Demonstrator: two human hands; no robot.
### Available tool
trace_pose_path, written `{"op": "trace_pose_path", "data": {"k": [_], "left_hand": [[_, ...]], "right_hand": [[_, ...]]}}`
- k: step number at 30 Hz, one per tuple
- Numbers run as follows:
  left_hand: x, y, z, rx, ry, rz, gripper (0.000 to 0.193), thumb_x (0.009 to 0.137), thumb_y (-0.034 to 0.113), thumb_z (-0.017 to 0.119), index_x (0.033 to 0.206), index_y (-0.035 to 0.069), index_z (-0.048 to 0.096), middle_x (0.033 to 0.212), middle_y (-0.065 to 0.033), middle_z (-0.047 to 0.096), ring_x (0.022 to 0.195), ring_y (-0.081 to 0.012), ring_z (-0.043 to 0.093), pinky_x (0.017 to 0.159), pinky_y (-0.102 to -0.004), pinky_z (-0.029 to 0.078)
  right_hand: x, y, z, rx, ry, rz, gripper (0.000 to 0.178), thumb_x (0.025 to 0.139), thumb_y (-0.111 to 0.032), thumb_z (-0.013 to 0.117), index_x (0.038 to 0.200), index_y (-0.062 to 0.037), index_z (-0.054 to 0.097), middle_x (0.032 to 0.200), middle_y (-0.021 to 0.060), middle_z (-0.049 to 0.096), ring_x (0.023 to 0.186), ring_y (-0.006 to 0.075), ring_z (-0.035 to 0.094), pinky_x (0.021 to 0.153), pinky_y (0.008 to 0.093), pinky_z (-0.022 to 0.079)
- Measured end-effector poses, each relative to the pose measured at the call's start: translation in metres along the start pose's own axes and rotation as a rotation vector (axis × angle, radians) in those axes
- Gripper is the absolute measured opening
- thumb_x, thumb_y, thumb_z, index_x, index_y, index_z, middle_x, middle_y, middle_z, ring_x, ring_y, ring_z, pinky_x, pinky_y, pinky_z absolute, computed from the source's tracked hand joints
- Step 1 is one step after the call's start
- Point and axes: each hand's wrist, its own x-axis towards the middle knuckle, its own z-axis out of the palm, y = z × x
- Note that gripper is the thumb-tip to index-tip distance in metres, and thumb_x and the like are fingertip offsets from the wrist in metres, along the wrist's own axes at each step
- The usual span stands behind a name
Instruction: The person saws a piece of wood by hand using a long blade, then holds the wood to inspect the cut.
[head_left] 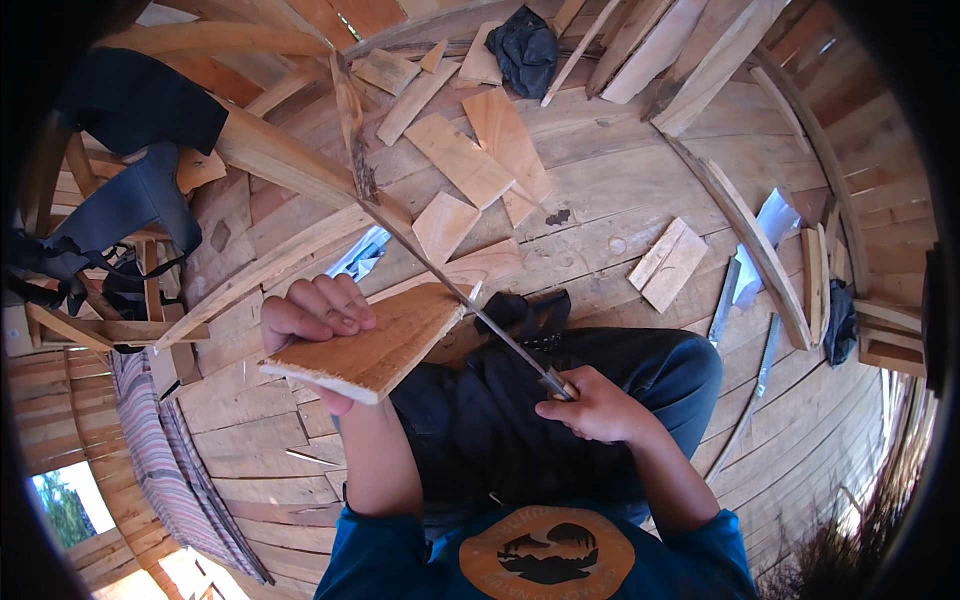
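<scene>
A flat piece of wooden board [385, 335] with a pale, rough-cut edge is gripped in my left hand [318, 308], fingers over its top and thumb below. It is held tilted above my lap. My right hand [598, 405] is wrapped round the handle of a machete [515, 345]. The long thin blade runs up and to the left from my fist and crosses the board's right edge, where pale splinters stick up. Whether the blade bites into the wood there I cannot tell.
Loose board offcuts [460, 160] lie on the plank floor ahead, with a black plastic bag [523, 50] beyond them. A split block [668, 265] and a long beam [755, 250] lie to the right. At the left a dark garment [140, 205] hangs over timber.
</scene>
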Motion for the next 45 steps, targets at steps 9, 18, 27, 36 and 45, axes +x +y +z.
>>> {"op": "trace_pose_path", "data": {"k": [9,18,27,36,45], "left_hand": [[0.024,0.166,0.065,0.319,0.073,-0.075,0.062,0.067,0.054,0.083,0.077,0.010,0.041,0.066,-0.0020,0.041,0.055,-0.0117,0.041,0.051,-0.0240,0.035],[0.010,0.208,0.062,0.361,-0.047,-0.026,0.060,0.061,0.039,0.092,0.085,0.005,0.049,0.074,-0.0085,0.056,0.063,-0.0207,0.061,0.053,-0.0281,0.052],[0.002,0.211,0.083,0.893,0.152,0.036,0.089,0.040,0.059,0.090,0.099,0.004,0.053,0.084,-0.0095,0.062,0.078,-0.0184,0.064,0.076,-0.0331,0.055],[0.054,0.277,0.148,1.790,-0.600,0.497,0.100,0.057,0.071,0.077,0.126,0.005,0.049,0.106,-0.0130,0.061,0.110,-0.0326,0.058,0.093,-0.0459,0.048],[0.093,0.239,0.133,1.932,-0.779,0.501,0.076,0.056,0.081,0.064,0.066,0.007,0.049,0.057,-0.0037,0.042,0.048,-0.0181,0.046,0.044,-0.0295,0.033]], "right_hand": [[-0.086,-0.002,0.065,0.017,-0.304,-0.295,0.036,0.093,-0.036,0.065,0.085,-0.0011,0.059,0.059,0.0065,0.052,0.057,0.0140,0.052,0.056,0.0317,0.042],[-0.099,0.011,0.099,0.327,-0.451,-0.157,0.042,0.100,-0.042,0.050,0.080,-0.0053,0.047,0.055,0.0006,0.041,0.045,0.0077,0.040,0.040,0.0243,0.033],[-0.092,0.030,0.105,0.211,-0.362,-0.243,0.043,0.104,-0.041,0.040,0.085,-0.0027,0.048,0.057,0.0014,0.044,0.044,0.0081,0.043,0.042,0.0225,0.035],[-0.083,0.015,0.097,0.137,-0.369,-0.281,0.044,0.104,-0.041,0.039,0.087,-0.0018,0.048,0.057,0.0029,0.047,0.043,0.0082,0.045,0.043,0.0234,0.038],[-0.081,0.018,0.097,0.156,-0.348,-0.285,0.043,0.103,-0.040,0.041,0.088,-0.0011,0.049,0.056,0.0030,0.047,0.043,0.0083,0.044,0.043,0.0228,0.037]]}}
